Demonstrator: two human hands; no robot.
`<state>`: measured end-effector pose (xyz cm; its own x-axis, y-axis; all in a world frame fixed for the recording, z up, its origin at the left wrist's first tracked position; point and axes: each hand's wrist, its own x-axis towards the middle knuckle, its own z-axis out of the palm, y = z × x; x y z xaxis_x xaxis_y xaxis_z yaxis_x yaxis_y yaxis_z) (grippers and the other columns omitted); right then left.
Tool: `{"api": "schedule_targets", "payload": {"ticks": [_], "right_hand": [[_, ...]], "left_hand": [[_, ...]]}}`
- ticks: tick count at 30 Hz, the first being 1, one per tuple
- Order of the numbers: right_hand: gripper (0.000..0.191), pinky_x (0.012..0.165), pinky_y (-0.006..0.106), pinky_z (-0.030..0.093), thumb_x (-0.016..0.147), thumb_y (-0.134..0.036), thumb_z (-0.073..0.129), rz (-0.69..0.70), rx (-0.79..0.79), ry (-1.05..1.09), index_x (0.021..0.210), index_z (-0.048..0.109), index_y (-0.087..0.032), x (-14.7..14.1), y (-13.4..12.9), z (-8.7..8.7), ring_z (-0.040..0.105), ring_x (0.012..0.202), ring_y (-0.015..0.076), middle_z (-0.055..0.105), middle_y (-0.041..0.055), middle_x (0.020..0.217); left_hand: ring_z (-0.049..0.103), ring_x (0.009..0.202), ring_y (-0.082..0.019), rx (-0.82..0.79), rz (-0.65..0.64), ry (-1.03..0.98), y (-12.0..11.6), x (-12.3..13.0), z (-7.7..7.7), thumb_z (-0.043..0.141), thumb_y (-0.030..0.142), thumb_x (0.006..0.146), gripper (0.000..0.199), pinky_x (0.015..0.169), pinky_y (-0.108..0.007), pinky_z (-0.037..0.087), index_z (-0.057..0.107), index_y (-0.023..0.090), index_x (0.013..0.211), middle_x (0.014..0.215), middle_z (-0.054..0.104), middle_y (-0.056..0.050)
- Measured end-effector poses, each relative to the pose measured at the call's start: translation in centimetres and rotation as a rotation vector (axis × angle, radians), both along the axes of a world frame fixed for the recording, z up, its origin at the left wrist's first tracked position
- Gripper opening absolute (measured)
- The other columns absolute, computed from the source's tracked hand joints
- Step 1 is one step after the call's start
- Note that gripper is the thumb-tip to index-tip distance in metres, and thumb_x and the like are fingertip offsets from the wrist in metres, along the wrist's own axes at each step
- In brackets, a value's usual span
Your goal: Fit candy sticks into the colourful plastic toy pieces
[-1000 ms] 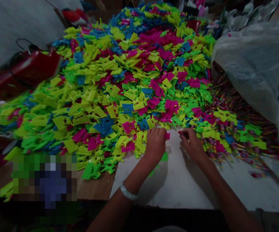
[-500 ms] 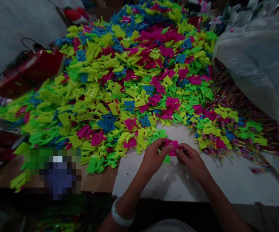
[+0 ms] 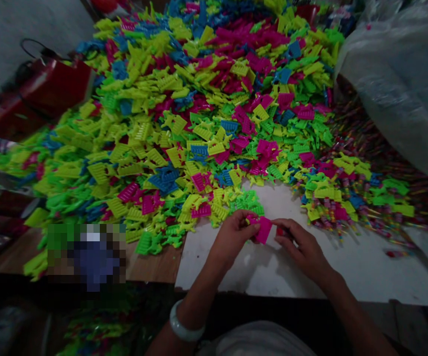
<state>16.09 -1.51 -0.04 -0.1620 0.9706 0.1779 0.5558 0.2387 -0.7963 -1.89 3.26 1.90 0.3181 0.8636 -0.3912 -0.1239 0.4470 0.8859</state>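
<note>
My left hand pinches a flat bright pink plastic piece between thumb and fingers, just above the white board. It looks like the toothed, cut-out pieces in the heap, but its blank face shows here. My right hand is close beside it, with the index fingertip at the pink piece's upper right corner. Between the right fingers sits a small dark red thing, mostly hidden, whose kind I cannot make out. Green plastic pieces lie just beyond my left hand.
A big heap of yellow, green, pink and blue plastic pieces rises ahead. Thin multicoloured sticks lie right, partly under a clear plastic sheet, with some pieces on top. A red box-like object stands left, above a brown wooden surface.
The pink piece has been tilted in my left hand, and its blank side now shows. My right hand has drawn slightly away to the right. The view has shifted a little.
</note>
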Motion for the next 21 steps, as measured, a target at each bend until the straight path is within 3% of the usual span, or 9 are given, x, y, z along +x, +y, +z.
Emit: {"api": "schedule_targets", "payload": {"ticks": [3,9,16,21], "right_hand": [[0.025,0.069,0.027,0.051,0.093,-0.033,0.042,-0.12,-0.119,0.018,0.112,0.054,-0.022,0.1,-0.2,-0.3,0.063,0.079,0.0152,0.064,0.0052,0.095],[0.026,0.07,0.026,0.051,0.094,-0.034,0.039,-0.073,-0.139,0.045,0.111,0.055,-0.022,0.1,-0.1,-0.9,0.063,0.077,0.0138,0.065,0.0043,0.095],[0.023,0.08,0.03,0.05,0.092,-0.031,0.043,-0.105,-0.05,-0.01,0.109,0.056,-0.022,0.0,0.2,-1.4,0.061,0.09,0.0176,0.065,0.0064,0.099],[0.023,0.079,0.031,0.051,0.092,-0.03,0.044,-0.092,-0.05,0.001,0.109,0.057,-0.022,-0.1,0.1,-1.7,0.061,0.09,0.0175,0.065,0.0064,0.1]], "left_hand": [[0.054,0.063,-0.01,0.071,-0.001,0.056,-0.5,0.5,-0.4,0.067,0.028,0.072,0.022,0.06,-0.023,0.045,0.054,0.018,0.087,0.071,0.058,0.004],[0.051,0.068,-0.01,0.16,0.079,0.281,-1.3,1.5,-0.7,0.065,0.03,0.075,0.025,0.064,-0.022,0.043,0.056,0.02,0.095,0.077,0.057,0.004],[0.053,0.069,-0.011,0.139,0.06,0.203,-1.5,1.7,-1.4,0.062,0.036,0.076,0.021,0.064,-0.023,0.044,0.057,0.018,0.085,0.075,0.058,0.002],[0.05,0.065,-0.01,0.161,0.077,0.286,-1.4,2.0,-0.7,0.061,0.032,0.076,0.016,0.06,-0.022,0.041,0.053,0.018,0.08,0.071,0.053,0.004]]}}
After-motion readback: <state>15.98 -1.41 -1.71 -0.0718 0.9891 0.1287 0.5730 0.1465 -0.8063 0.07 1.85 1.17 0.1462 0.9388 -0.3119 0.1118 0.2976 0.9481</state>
